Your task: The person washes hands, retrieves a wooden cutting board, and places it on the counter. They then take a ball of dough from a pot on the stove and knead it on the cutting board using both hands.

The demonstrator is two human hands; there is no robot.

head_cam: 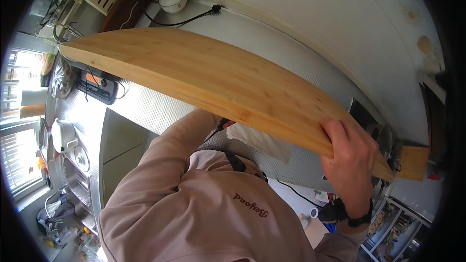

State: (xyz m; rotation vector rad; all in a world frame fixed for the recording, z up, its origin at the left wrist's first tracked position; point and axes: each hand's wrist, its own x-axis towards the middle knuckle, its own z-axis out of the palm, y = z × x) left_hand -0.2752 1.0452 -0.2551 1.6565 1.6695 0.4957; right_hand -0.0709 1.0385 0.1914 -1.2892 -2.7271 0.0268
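My right hand (351,156) grips the near edge of a thick wooden board (218,76), thumb on the side and fingers over its pale, grained face. The board is raised on its edge and slopes across the view, wider than my body. My left hand is hidden behind it; only the sleeved left forearm (189,127) shows, reaching under the board's lower edge. Beside that wrist, part of a red and black object (227,123) with a dark cord peeks out. A whitish cloth or paper (258,142) lies below the board on the counter (153,105), which has an embossed silvery covering.
A lidded white pot (172,0) and a black power plug (216,8) are at the back by the wall. An open dark tool case (96,85) sits to the left. Beyond it are a white kettle-like appliance (62,135) and a sink (78,185). A wire rack (397,225) stands right.
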